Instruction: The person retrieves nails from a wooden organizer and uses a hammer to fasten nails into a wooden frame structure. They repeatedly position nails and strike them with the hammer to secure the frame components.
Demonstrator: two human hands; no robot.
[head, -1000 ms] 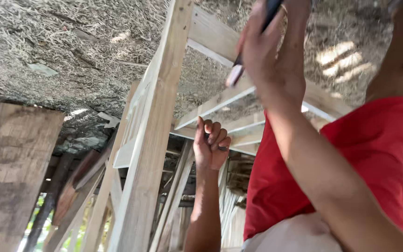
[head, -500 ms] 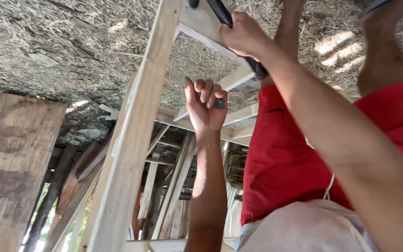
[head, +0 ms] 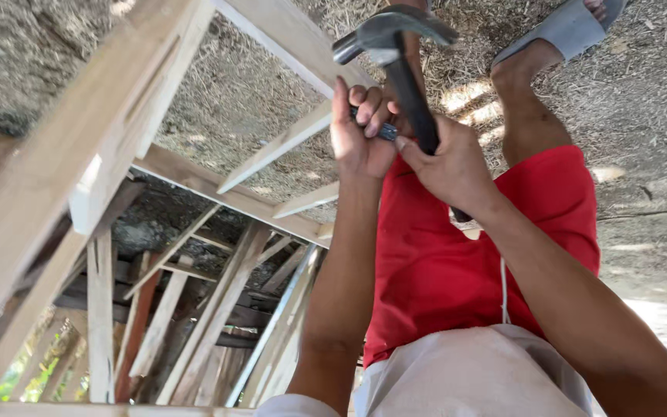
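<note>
Hammer (head: 403,73) gripped by right hand (head: 449,166), left hand (head: 360,131) touching handle beside wooden frame (head: 287,143)

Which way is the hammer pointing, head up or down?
In the picture its head points up: the hammer stands nearly on end, handle gripped below by the right hand.

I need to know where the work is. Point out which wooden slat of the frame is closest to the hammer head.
The pale slat at the top, running just left of the hammer head. The other slats lie lower and farther left.

left hand (head: 360,135) raised beside hammer (head: 399,69)
</note>
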